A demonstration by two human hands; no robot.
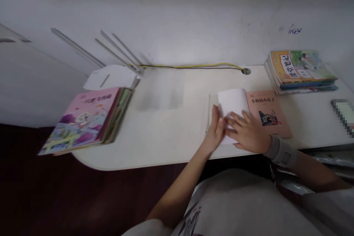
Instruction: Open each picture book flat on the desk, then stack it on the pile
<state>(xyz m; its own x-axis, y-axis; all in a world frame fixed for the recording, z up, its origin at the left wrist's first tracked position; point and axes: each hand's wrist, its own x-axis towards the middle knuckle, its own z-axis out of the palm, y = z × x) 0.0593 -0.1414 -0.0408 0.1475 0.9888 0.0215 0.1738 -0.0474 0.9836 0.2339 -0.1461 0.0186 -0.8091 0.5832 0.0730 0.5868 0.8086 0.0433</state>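
Observation:
A thin book with a pink cover lies near the table's front edge, its printed title facing up. At its left a blank white sheet curves up slightly at the top; whether it is a page or a wrapper I cannot tell. My right hand presses on this sheet with fingers spread. On the sheet's left side rests my left hand, turned on edge with its fingers stretched out. Beyond it a pale, see-through strip shows along the left. The fingertips of both hands nearly meet.
A stack of books overhangs the table's left end, beside a white router with raised antennas. Another book stack stands at the back right. A yellow cable runs along the wall. A blurred-out device lies far right.

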